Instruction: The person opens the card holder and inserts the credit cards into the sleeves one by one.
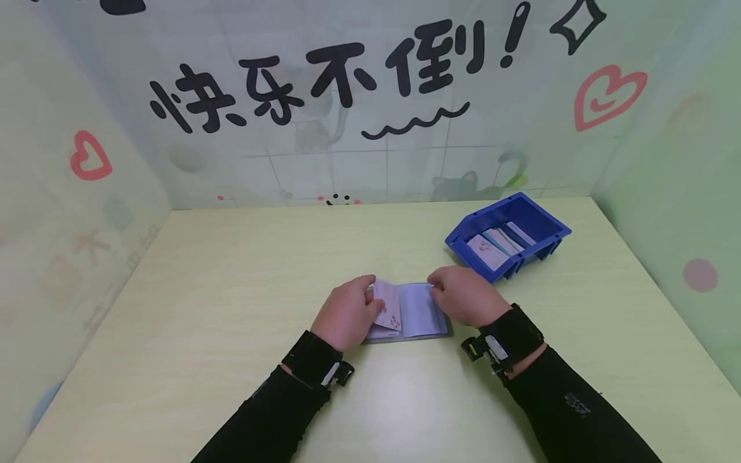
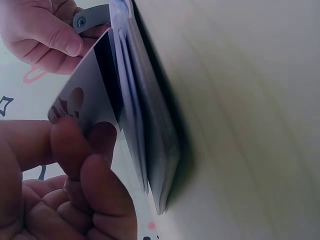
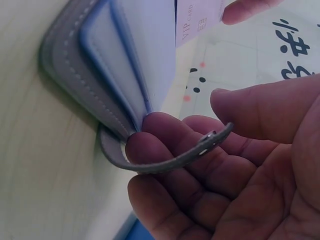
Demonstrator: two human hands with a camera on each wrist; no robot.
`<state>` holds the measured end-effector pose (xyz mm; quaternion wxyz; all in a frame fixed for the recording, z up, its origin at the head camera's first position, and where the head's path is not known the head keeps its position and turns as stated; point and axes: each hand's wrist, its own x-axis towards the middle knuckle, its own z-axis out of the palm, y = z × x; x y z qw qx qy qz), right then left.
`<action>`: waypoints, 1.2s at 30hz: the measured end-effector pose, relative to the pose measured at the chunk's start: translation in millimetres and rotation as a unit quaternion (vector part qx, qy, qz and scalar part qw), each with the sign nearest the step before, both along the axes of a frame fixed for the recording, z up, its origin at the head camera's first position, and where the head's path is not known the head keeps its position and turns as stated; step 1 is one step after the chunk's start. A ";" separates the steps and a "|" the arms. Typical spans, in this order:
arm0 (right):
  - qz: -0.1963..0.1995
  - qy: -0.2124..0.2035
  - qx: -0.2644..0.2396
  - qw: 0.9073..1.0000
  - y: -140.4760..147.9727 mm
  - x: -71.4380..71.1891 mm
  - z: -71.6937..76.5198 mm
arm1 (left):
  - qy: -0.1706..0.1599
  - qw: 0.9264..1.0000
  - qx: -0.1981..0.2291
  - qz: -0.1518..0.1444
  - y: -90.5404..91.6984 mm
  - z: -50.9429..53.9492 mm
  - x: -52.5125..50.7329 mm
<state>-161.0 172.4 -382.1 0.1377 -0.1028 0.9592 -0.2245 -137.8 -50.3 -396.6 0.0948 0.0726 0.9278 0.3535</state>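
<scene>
Left hand (image 1: 346,314) pinches a pale card (image 1: 389,305) between the thumb and the fingers. This card is tilted over the left half of the holder (image 1: 425,312), which lies open on the table (image 1: 243,289); whether its edge is inside a pocket, I cannot tell. From the left wrist, one dark stripe is seen on the card. Right hand (image 1: 467,297) is at the far right corner of the holder, with bent fingers touching the pages (image 3: 145,50). A grey strap (image 3: 170,165) with a metal snap passes across these fingers; whether the hand pinches it, I cannot tell. Beyond the right hand, near it, stands a blue bin (image 1: 525,213), placed slantwise, with several cards (image 1: 489,252) inside. Behind the table hangs a pale sheet (image 1: 231,167) with large black writing and a red heart
</scene>
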 end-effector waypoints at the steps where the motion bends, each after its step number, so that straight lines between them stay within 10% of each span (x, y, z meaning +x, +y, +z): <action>1: 0.000 0.000 0.001 1.000 -0.5 0.0 0.0 | -0.001 1.000 -0.002 -0.002 0.4 -0.5 -0.1; 36: -0.016 0.009 0.018 1.000 -3.3 -0.7 -2.6 | 0.023 0.996 -0.071 -0.045 20.1 -0.4 1.6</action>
